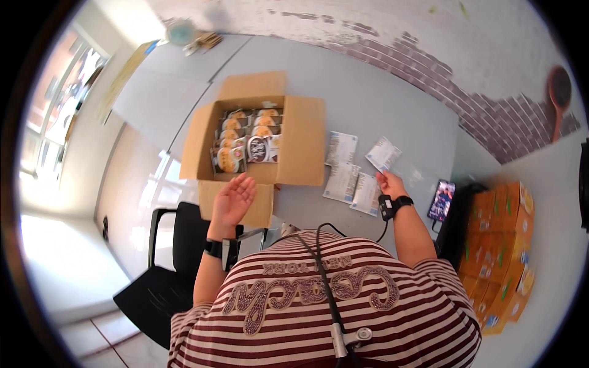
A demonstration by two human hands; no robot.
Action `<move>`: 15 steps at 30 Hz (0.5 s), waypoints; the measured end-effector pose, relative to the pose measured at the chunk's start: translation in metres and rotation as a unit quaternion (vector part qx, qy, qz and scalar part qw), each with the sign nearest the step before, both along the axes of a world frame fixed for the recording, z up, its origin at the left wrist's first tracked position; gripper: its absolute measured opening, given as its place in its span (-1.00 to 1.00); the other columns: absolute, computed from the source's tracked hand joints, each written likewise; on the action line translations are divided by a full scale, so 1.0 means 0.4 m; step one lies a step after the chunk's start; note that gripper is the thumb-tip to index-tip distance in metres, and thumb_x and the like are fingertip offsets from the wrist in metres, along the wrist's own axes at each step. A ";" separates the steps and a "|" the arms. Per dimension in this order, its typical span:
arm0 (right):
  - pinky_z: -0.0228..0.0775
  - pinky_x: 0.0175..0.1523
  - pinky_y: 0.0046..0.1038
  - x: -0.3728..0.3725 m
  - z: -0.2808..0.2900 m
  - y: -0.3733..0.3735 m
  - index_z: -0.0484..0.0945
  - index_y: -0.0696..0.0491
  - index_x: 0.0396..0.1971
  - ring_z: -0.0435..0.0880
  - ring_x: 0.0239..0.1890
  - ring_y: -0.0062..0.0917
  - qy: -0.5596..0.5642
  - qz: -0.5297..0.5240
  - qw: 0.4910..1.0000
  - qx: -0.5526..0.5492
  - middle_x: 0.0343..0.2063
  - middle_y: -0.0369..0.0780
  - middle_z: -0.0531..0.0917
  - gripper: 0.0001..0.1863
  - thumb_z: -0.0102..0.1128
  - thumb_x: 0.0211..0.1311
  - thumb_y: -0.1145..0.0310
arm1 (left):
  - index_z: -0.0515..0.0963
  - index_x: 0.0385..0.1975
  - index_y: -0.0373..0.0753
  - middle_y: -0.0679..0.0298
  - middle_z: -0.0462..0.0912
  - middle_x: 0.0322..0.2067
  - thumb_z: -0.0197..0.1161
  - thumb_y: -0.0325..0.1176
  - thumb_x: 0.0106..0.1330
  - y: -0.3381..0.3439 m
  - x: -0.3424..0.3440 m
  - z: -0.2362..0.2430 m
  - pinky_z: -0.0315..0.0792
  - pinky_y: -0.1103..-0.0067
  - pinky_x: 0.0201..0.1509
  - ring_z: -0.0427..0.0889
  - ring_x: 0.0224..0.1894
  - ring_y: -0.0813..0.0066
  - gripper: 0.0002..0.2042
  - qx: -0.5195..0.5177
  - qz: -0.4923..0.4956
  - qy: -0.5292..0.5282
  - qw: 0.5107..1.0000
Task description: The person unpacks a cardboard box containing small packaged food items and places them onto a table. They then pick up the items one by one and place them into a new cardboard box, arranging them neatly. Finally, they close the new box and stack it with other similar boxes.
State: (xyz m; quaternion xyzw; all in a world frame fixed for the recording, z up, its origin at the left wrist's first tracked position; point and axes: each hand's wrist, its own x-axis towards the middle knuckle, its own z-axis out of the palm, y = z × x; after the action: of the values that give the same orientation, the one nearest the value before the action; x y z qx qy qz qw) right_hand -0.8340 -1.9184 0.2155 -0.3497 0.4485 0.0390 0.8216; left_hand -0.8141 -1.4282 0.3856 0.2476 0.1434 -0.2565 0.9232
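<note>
An open cardboard box (pixel 301 142) stands on the table with its flaps folded out. Rows of plastic-wrapped food packs (pixel 227 161) with round orange pictures fill much of it, and one dark brown pack (pixel 258 149) lies at the near right. By the box's near flap, my left hand (pixel 235 200) is held palm up, fingers spread, holding nothing. To the right, my right hand (pixel 391 184) pinches the near corner of a small white packet (pixel 383 153). Three more white packets, one of them (pixel 342 181) in the middle, lie flat between the box and that hand.
A lit phone (pixel 442 200) lies at the table's right, beside a black object. Orange cartons (pixel 500 245) are stacked at the far right. A black chair (pixel 178 257) stands at the near left. Cables hang across my front. Small items (pixel 202 42) sit at the far left corner.
</note>
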 end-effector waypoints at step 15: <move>0.32 -0.41 -0.64 0.057 0.420 0.122 0.35 0.05 -0.59 0.52 -0.54 -0.66 -0.260 0.254 0.868 -0.338 -0.55 -0.31 0.51 -0.88 -0.05 0.11 0.41 | 0.28 0.10 -0.37 0.00 0.47 -0.05 -0.14 -0.16 0.39 -0.171 -0.063 0.003 0.35 0.36 0.16 0.45 0.06 0.21 -0.57 0.024 -0.221 -0.004 0.975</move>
State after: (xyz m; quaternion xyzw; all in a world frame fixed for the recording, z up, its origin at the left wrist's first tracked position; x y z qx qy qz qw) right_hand -0.8112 -1.8695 0.3834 -0.7051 0.0996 0.0002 0.7021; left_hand -0.8391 -1.4965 0.3868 0.2965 0.0874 -0.4494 0.8382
